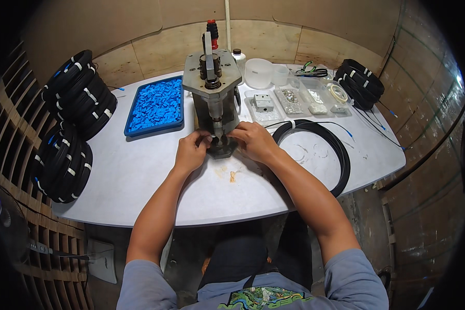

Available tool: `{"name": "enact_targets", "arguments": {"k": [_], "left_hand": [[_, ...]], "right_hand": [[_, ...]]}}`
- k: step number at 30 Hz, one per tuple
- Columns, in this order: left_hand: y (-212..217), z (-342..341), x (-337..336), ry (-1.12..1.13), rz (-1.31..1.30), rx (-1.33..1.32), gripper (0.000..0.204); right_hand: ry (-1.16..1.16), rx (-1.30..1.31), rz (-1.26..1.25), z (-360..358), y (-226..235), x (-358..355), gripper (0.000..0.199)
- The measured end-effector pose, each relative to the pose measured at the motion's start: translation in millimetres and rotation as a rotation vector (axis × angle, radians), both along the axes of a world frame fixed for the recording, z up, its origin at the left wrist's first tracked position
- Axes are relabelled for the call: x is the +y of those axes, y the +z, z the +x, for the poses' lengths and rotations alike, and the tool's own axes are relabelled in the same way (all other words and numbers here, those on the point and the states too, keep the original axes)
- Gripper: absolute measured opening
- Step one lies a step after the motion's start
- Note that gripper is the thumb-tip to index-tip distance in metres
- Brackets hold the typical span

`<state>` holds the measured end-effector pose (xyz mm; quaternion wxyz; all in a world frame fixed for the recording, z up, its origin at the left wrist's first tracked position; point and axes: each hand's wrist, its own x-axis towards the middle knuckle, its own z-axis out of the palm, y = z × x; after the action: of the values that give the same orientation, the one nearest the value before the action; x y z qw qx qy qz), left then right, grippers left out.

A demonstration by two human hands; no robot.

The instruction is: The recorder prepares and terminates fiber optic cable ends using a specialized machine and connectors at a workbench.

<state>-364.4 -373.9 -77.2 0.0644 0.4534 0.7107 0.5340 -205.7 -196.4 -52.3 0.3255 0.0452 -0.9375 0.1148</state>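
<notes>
A small grey metal hand press [214, 88] stands in the middle of a white table [139, 175]. My left hand [192, 151] and my right hand [253, 140] meet at the press base [222, 150], fingertips pinched together on a small part under the ram. The part itself is hidden by my fingers. A coil of black cable [320, 150] lies just right of my right hand, and its thin end runs toward the press.
A blue tray of small blue parts [156, 106] sits left of the press. Stacked black cable coils [75, 113] fill the left edge, more coils [360, 82] at the far right. Clear plastic tubs and bags of small hardware [299, 95] lie behind the coil.
</notes>
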Motion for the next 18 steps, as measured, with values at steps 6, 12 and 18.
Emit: {"name": "enact_targets", "arguments": {"k": [6, 12, 18], "left_hand": [[1.4, 0.9, -0.5, 0.004, -0.012, -0.017, 0.019], [-0.1, 0.7, 0.2, 0.001, 0.012, -0.018, 0.019], [-0.4, -0.2, -0.1, 0.013, -0.016, -0.025, 0.018]], "right_hand": [[-0.001, -0.014, -0.036, 2.1, 0.2, -2.9, 0.042], [0.000, -0.014, -0.031, 1.9, -2.0, -1.1, 0.043], [-0.001, -0.009, -0.025, 1.9, 0.3, -3.4, 0.041]]}}
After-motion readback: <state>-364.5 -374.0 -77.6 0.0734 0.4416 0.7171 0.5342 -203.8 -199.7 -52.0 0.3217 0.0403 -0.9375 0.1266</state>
